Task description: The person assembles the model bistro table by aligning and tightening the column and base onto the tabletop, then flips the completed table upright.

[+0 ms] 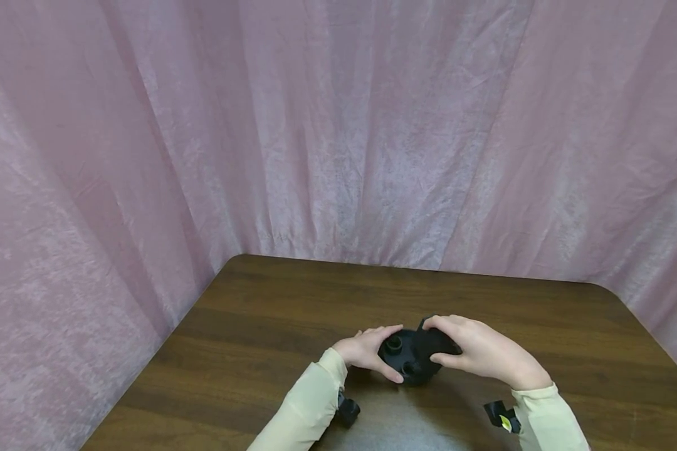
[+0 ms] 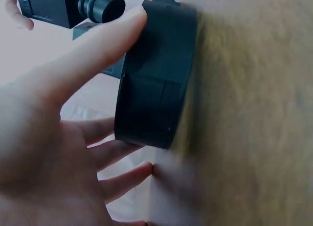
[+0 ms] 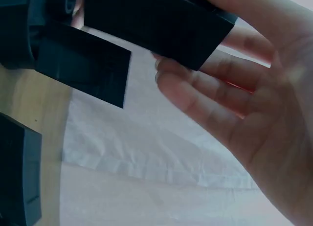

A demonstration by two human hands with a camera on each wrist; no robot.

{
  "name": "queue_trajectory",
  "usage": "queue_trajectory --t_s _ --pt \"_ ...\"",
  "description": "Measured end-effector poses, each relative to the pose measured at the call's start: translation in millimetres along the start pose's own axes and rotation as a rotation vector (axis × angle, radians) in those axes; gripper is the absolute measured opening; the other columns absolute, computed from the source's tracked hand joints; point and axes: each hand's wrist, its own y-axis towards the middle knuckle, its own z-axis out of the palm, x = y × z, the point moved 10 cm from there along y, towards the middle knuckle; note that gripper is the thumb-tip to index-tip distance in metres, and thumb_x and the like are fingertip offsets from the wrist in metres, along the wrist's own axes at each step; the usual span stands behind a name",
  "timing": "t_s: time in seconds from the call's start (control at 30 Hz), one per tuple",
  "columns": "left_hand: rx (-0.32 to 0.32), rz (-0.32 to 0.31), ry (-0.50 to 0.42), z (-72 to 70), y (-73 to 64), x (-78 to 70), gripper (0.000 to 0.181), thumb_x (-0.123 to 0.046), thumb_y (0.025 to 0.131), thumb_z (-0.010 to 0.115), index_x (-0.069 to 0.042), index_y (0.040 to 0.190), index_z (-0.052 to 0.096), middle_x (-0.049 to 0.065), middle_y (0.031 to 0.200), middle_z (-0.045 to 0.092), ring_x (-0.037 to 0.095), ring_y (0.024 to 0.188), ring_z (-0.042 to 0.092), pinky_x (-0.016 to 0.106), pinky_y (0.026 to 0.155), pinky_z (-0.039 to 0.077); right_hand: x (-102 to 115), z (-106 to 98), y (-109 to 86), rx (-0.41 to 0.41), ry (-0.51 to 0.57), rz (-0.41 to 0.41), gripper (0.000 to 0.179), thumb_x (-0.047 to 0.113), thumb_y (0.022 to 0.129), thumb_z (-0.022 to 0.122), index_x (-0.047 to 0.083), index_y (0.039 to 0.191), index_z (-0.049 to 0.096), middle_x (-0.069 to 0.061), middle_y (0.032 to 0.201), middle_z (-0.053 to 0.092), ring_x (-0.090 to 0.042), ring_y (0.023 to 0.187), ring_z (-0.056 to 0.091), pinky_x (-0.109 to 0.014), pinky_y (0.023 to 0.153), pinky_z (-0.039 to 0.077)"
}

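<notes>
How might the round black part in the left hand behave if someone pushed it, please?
The round black part is probably stiff: its wall shows no dent where the left hand holds it. Being wide and low, it would likely slide before tipping. Its smooth sides may feel slightly slippery.

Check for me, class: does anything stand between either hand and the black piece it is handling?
Nothing visible does. The left hand holds the round black base directly, and the right hand directly grips the black rectangular block.
</notes>
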Motion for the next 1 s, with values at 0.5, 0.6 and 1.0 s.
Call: queue_trajectory --t_s 0.5,0.6,1.0 --pt "0.064 -0.001 -0.077 1.5 -0.6 1.9 0.091 -0.036 0.079 0.080 -0.023 0.153 0.029 0.001 0.157 0.034 0.022 0.147 0.028 0.057 0.118 0.015 1.9 10.3 9.0 -0.018 0.017 0.001 0.054 0.025 0.083 0.077 0.014 0.128 0.050 0.003 0.106 0.065 -0.009 0.089 0.062 -0.027 0.073 0.052" --pt "0.074 -0.005 -0.063 2.7 -1.2 2.0 0.091 -0.038 0.080 0.079 -0.024 0.153 0.027 0.001 0.157 0.033 0.021 0.147 0.027 0.057 0.118 0.015 3.9 10.9 9.9 -0.029 0.020 -0.016 0.051 0.025 0.084 0.076 0.016 0.127 0.051 0.004 0.108 0.064 -0.008 0.092 0.062 -0.028 0.075 0.053" --pt "0.097 0.001 -0.065 2.7 -4.0 1.2 0.093 -0.040 0.081 0.077 -0.026 0.155 0.022 0.000 0.159 0.029 0.023 0.149 0.023 0.057 0.119 0.012 14.6 10.1 10.0 -0.049 0.059 -0.091 0.044 0.027 0.090 0.070 0.019 0.129 0.053 0.008 0.114 0.064 -0.004 0.095 0.061 -0.025 0.079 0.052"
